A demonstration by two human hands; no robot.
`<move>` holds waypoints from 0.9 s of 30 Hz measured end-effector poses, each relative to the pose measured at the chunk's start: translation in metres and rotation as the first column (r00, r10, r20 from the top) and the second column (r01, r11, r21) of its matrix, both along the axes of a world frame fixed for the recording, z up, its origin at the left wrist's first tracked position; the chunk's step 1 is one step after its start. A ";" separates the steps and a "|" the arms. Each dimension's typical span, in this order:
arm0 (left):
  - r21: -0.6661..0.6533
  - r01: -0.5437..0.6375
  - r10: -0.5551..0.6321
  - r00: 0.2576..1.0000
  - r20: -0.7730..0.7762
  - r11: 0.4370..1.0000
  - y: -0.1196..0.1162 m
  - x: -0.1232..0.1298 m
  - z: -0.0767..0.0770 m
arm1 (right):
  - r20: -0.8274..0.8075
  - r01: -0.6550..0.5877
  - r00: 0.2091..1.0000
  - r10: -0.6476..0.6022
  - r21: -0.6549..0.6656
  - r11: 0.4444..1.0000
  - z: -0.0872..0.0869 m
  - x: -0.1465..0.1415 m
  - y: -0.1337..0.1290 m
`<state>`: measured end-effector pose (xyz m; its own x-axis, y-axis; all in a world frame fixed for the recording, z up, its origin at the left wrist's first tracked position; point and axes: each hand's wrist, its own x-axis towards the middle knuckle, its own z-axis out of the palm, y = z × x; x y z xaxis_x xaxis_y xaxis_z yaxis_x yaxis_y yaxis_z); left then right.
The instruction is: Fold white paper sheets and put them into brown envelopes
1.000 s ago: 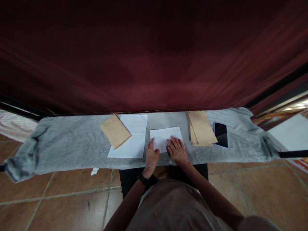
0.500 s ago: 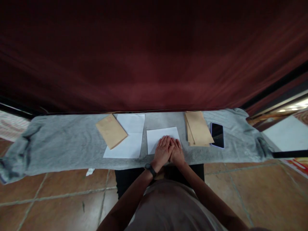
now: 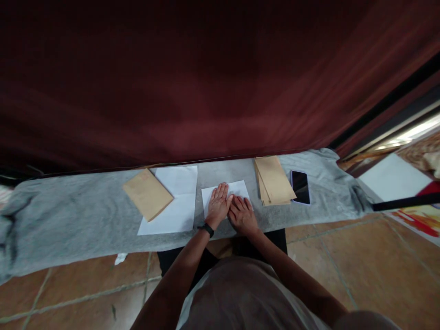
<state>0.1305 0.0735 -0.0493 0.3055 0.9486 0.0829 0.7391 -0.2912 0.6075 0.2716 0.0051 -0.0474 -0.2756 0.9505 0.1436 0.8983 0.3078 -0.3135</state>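
A white sheet of paper (image 3: 237, 187), seemingly folded, lies in front of me on a grey cloth. My left hand (image 3: 219, 204), with a dark watch on the wrist, rests flat on its left part with the fingers stretched out. Just to the right, my right hand (image 3: 243, 215) presses on the paper's near right part, fingers spread. The two hands nearly touch at the thumbs. They cover much of the paper's near edge.
On the left, a brown envelope (image 3: 148, 194) lies across larger white paper (image 3: 182, 206) with a crease. Several brown envelopes (image 3: 275, 178) are stacked at the right, beside a phone (image 3: 300, 187). Grey cloth (image 3: 85, 211) covers the narrow table; a dark red curtain (image 3: 206, 114) hangs behind.
My hands have moved apart from their close, overlapping position, the left one leftward over the paper. The whole view has shifted and tilted slightly.
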 end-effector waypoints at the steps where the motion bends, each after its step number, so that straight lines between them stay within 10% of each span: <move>1: 0.005 0.004 -0.004 1.000 -0.006 1.000 0.000 -0.001 0.000 | -0.002 0.000 1.000 0.000 0.000 1.000 0.001 0.000 0.000; 13: -0.005 0.167 -0.165 0.970 -0.180 0.986 -0.062 -0.025 0.003 | -0.127 0.067 0.989 -0.074 -0.059 0.996 -0.002 0.004 0.009; 27: 0.177 0.300 -0.185 0.860 -0.476 0.938 -0.060 -0.038 -0.006 | -0.065 -0.022 0.998 0.026 0.060 0.998 -0.011 -0.015 0.050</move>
<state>0.0930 0.0134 -0.0552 0.5813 0.8083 0.0937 0.7993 -0.5887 0.1205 0.2571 0.0554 -0.0586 -0.2861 0.9331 0.2180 0.8685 0.3486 -0.3524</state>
